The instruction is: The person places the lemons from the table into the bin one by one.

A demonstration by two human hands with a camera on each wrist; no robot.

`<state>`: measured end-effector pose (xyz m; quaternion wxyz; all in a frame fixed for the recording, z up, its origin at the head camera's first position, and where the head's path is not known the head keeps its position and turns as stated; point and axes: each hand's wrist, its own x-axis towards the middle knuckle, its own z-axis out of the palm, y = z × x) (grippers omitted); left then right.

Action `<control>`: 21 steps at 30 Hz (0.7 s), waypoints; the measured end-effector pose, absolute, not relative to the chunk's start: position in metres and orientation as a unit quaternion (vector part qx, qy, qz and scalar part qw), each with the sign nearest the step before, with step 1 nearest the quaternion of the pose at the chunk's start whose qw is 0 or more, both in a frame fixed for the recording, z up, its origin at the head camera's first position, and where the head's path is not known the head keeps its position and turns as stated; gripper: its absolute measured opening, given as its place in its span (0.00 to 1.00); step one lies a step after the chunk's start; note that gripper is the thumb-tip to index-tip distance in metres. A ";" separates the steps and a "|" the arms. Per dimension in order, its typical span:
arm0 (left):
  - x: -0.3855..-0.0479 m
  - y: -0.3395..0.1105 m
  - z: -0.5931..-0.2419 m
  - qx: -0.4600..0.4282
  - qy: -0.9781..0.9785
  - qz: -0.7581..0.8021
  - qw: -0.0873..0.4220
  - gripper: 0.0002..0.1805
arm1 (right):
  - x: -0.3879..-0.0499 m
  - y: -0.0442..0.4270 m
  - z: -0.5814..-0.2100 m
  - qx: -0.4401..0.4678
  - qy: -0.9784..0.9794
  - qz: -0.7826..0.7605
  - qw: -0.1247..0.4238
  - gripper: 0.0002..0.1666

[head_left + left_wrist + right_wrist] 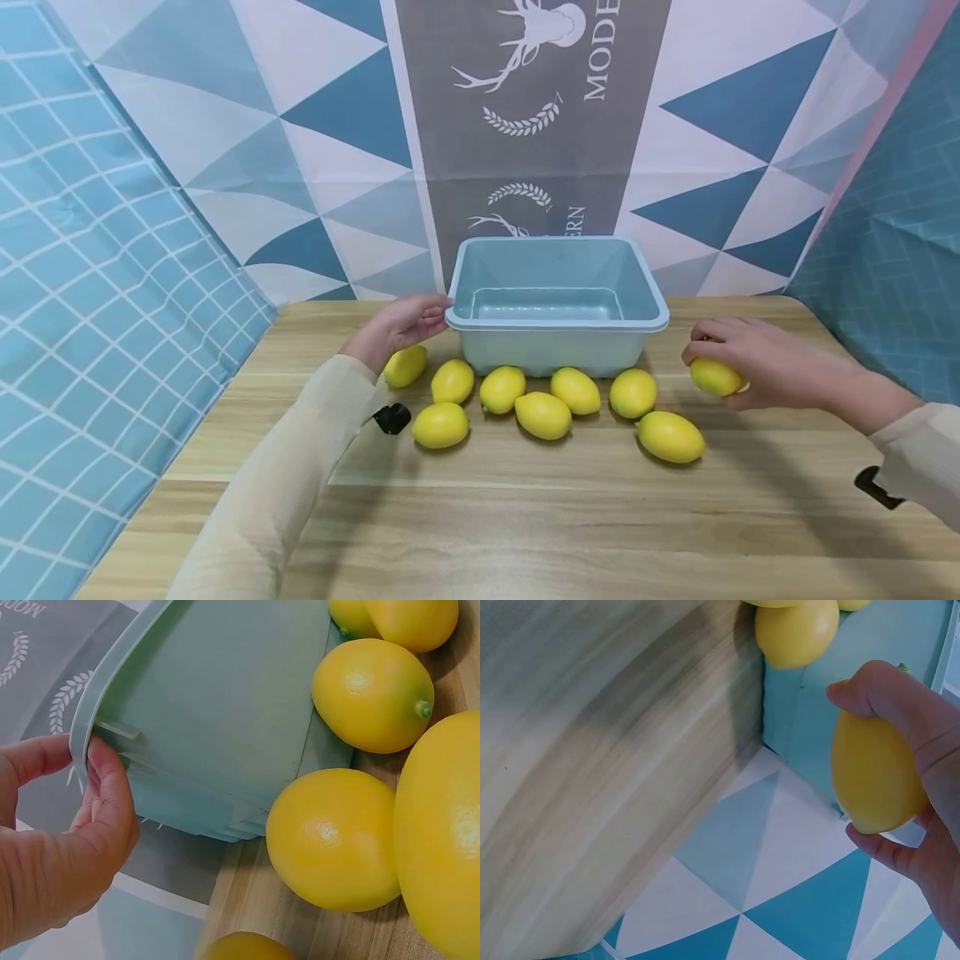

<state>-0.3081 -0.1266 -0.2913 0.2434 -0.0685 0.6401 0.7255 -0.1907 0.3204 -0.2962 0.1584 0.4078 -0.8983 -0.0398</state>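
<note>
Bin [558, 324] stood by worktop's [525, 533] far edge, inside floor shown only in head view. Left hand's [405, 323] fingers pinched rim [86, 709], plainest in left wrist view; right hand's [783, 364] fingers gripped lemon [714, 378] toward far right corner.

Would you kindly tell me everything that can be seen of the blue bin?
The blue bin is a rectangular, open-topped tub with rounded corners, apparently plastic. A protruding rim runs round the top, and walls narrow toward a floor marked with a pale outline. It sits open side up at the far edge of the table, nothing visible inside. The left hand pinches the rim at its left end. Lemons lie along its near side; whether they touch it is unclear.
</note>
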 end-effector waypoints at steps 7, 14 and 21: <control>-0.310 -0.126 -0.292 -0.071 0.632 0.732 0.245 0.10 | -0.191 0.319 -0.288 0.418 -0.890 -0.051 0.173 0.41; -0.313 -0.126 -0.293 -0.070 0.624 0.739 0.245 0.10 | -0.189 0.318 -0.280 0.414 -0.894 -0.038 0.165 0.42; -0.311 -0.127 -0.294 -0.070 0.623 0.738 0.249 0.07 | -0.189 0.310 -0.270 0.409 -0.902 -0.011 0.135 0.39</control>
